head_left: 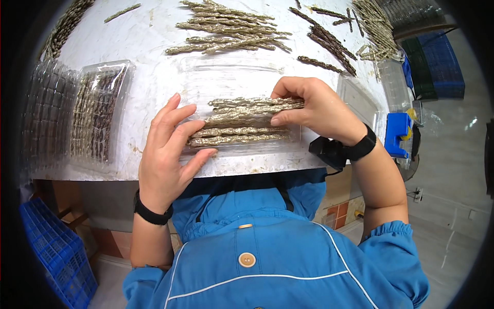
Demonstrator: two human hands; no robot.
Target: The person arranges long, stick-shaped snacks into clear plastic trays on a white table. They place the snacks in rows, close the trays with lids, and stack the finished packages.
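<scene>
In front of me lies a clear plastic clamshell box (226, 82), its lid folded out flat on the far side. Several gold twisted sticks (242, 133) rest side by side in its near half. My right hand (314, 105) pinches the right ends of the upper gold sticks between thumb and fingers. At the left ends, my left hand (172, 144) is open, fingers spread, its fingertips touching or very near the sticks and the box's rim. A loose pile of similar gold sticks (231, 28) lies beyond the box.
Filled clear boxes (98, 113) are stacked at the left. Dark brown twisted sticks (329, 44) and more gold sticks (373, 31) lie far right. A blue tape dispenser (398, 135) stands at the table's right edge. Blue crates (56, 252) sit below left.
</scene>
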